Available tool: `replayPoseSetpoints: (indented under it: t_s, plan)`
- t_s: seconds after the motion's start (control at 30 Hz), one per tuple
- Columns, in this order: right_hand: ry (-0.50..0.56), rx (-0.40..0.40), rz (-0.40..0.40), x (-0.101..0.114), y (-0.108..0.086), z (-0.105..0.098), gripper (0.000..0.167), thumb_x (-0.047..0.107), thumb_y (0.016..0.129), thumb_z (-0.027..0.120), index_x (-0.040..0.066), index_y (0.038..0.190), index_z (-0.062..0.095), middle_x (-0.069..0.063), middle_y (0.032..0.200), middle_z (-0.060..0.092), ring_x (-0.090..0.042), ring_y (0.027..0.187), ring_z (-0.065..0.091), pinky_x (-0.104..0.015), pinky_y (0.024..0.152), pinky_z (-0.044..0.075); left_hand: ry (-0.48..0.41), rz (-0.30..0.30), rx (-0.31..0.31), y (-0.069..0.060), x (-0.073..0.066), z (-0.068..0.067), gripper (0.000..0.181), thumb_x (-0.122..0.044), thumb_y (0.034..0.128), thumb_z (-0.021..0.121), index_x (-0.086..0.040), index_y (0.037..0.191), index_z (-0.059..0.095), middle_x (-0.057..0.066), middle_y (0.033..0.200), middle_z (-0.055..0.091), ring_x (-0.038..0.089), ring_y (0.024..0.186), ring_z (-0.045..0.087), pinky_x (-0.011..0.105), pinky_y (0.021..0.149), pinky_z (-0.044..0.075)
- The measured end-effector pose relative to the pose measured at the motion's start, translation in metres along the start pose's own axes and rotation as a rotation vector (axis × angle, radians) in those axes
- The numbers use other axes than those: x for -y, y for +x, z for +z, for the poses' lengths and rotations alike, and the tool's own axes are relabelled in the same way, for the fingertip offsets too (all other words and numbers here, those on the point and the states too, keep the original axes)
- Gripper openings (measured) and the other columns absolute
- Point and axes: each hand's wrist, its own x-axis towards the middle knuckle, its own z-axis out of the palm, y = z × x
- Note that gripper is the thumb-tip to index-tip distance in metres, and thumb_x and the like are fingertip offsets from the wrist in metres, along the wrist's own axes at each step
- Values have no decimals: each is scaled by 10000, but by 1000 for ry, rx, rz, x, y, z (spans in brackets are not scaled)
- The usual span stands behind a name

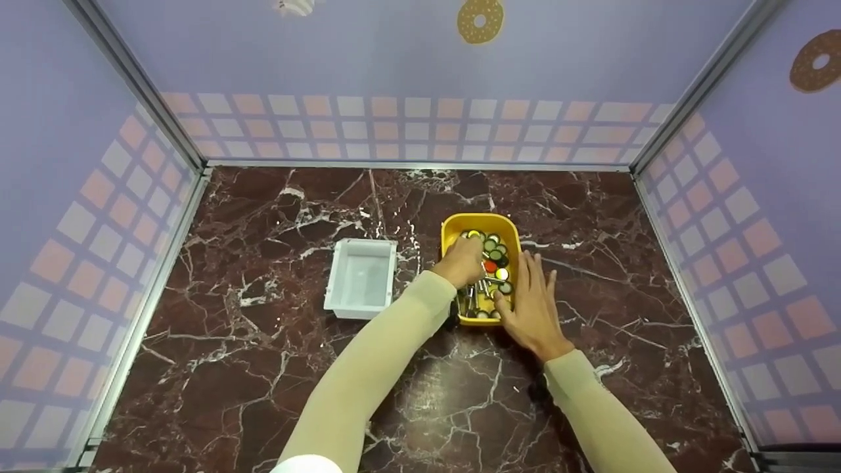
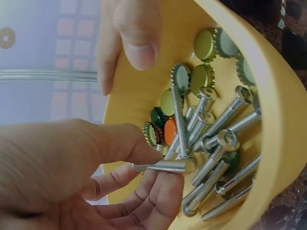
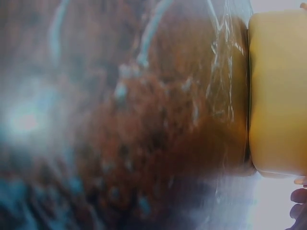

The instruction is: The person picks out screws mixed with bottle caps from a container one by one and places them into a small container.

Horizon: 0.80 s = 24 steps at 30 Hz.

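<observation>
A yellow plastic bin holds metal bolts and bottle caps. My left hand is inside it. In the left wrist view, its thumb and fingers pinch one silvery bolt above the others. At the bin's right side is my right hand, its thumb inside over the rim and its fingers along the outside, holding the wall. The right wrist view shows mostly the yellow bin's side and a few fingertips at the edge.
A white rectangular tray stands left of the bin, close to my left forearm. Both are on a dark red marble-patterned table. Lilac panels with pink and white squares enclose the back and sides.
</observation>
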Motion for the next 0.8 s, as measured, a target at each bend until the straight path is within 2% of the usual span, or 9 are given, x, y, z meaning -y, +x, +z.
replayPoseSetpoints:
  t_s: [0.13,0.23,0.37,0.4,0.47,0.6,0.63,0.7,0.8]
  plan:
    - [5,-5,-5,0,0,0,947,435,1108,587,-76,1815,216,-346,1887,265,-573,1788,199,-876,1405,106,-35,38,15,-10,0,-11,254,-107,953,873,-46,1149,723,98,1067,764,266,1010,715,422,843,647]
    - [11,-10,-3,0,0,-1,949,426,1100,590,-80,1812,219,-349,1885,268,-573,1787,202,-874,1407,103,-100,47,77,-27,-5,-32,205,-58,994,797,-65,922,605,41,826,550,218,768,531,356,679,494]
    - [12,-8,-4,0,1,0,948,413,1097,597,-85,1809,218,-355,1881,272,-585,1779,214,-877,1403,106,-172,56,106,-44,-4,-50,217,-32,1008,737,-66,868,574,4,805,442,182,700,419,322,648,385]
    - [10,-6,-6,0,1,0,948,408,1097,600,-87,1809,218,-358,1879,273,-588,1778,214,-877,1403,107,-183,73,81,-36,6,-43,174,-85,996,771,-78,894,630,-13,826,511,165,718,462,300,657,414]
    - [10,-5,-5,-1,0,2,939,394,1096,601,-88,1807,222,-362,1875,279,-592,1776,215,-881,1400,112,-190,74,63,-41,10,-45,110,-100,994,791,-22,1043,732,53,962,690,211,818,610,319,728,548]
    - [13,-15,-2,-1,0,1,937,378,1089,614,-89,1804,229,-363,1871,288,-591,1774,227,-877,1403,118,-201,57,41,-50,15,-51,341,-155,996,825,2,1294,773,187,1336,809,335,1166,759,409,1020,674]
    - [17,-19,-3,-1,1,1,940,379,1087,619,-89,1804,229,-361,1871,290,-589,1773,230,-876,1404,119,-205,31,56,-63,7,-63,367,-118,1011,806,26,1343,749,230,1380,792,369,1217,754,444,1067,668]
    - [22,-21,-6,-1,1,0,946,378,1084,629,-90,1803,231,-363,1869,292,-594,1769,236,-878,1402,121,-211,9,49,-70,9,-69,404,-130,1002,816,-14,1382,744,230,1419,782,356,1254,740,459,1107,651]
    - [23,-17,-13,0,1,0,951,390,1085,626,-95,1801,231,-363,1870,288,-599,1769,234,-879,1401,121,-220,-9,43,-79,13,-77,417,-123,997,816,-54,1403,751,199,1338,815,293,1135,742,434,1036,648]
